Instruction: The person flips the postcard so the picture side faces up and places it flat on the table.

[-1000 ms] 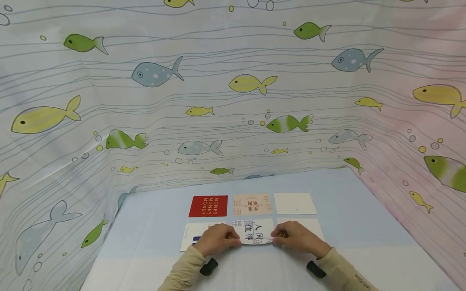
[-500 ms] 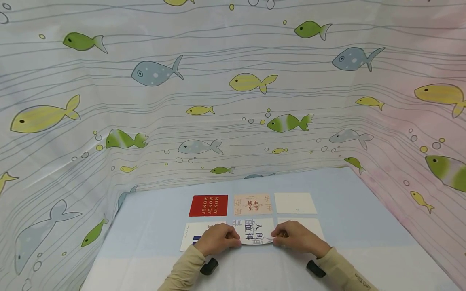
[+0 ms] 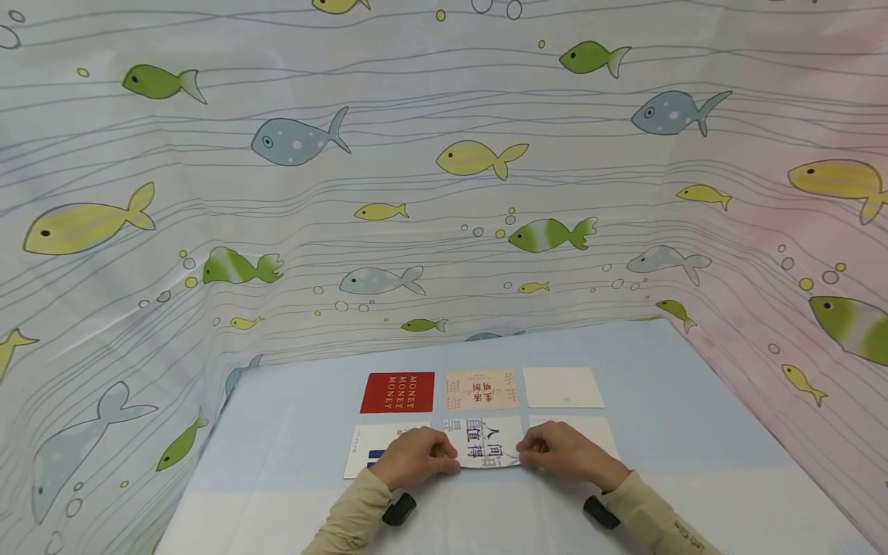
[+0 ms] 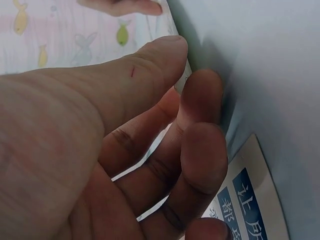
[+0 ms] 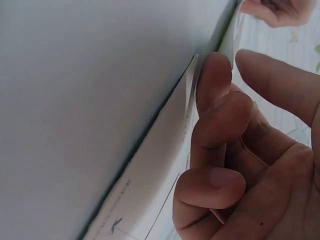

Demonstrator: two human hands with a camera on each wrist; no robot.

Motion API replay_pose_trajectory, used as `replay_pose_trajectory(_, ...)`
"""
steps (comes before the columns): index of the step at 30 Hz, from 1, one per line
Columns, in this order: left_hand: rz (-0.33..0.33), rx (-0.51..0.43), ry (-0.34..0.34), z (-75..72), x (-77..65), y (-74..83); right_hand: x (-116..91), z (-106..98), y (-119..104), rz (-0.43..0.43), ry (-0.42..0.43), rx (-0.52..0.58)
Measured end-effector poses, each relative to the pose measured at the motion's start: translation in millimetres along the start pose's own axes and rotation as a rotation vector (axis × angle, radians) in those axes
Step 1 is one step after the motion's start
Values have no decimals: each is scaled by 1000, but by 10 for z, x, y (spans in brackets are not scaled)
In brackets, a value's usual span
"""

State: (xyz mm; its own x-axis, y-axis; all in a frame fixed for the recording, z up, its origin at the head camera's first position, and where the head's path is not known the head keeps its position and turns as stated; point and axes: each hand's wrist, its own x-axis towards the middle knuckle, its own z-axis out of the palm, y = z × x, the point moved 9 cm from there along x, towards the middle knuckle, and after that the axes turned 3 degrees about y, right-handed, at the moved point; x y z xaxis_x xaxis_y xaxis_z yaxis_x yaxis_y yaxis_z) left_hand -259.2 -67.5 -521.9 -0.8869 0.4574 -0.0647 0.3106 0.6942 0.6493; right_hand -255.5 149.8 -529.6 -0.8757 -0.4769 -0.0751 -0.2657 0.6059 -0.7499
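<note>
In the head view, a white card [image 3: 479, 441] with dark blue Chinese characters lies in the middle of the front row, its near edge slightly curved. My left hand [image 3: 418, 456] pinches its near left corner between thumb and fingers. At the near right corner, my right hand [image 3: 572, 453] pinches the same card. Under the left hand, a white card with blue blocks [image 3: 361, 447] is partly covered; its blue blocks with white characters [image 4: 247, 200] show in the left wrist view. A white card [image 3: 600, 433] is partly hidden beneath the right hand; its printed edge [image 5: 135, 185] shows in the right wrist view.
Behind the front row lie a red card [image 3: 398, 392] reading MONEY, a beige card [image 3: 463, 383] with red characters and a plain white card [image 3: 563, 388]. All rest on a pale blue and white table [image 3: 666, 462]. Fish-patterned cloth [image 3: 430, 239] walls surround the table's back and sides.
</note>
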Motion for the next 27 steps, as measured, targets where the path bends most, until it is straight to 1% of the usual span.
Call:
replay_pose_trajectory(5, 7, -1, 1, 6, -10, 23, 14, 12, -4, 31, -6, -5)
replay_pose_trajectory(9, 3, 13, 12, -2, -23, 34, 20, 8, -29, 38, -11, -19)
replay_pose_trajectory(14, 1, 39, 31, -19, -25, 45, 22, 7, -61, 25, -14, -39)
replay_pose_trajectory(19, 2, 72, 40, -20, -6, 44, 17, 7, -76, 15, -14, -36)
replay_pose_trajectory(27, -3, 57, 38, -19, -11, 42, 8, 23, -71, 21, -22, -8)
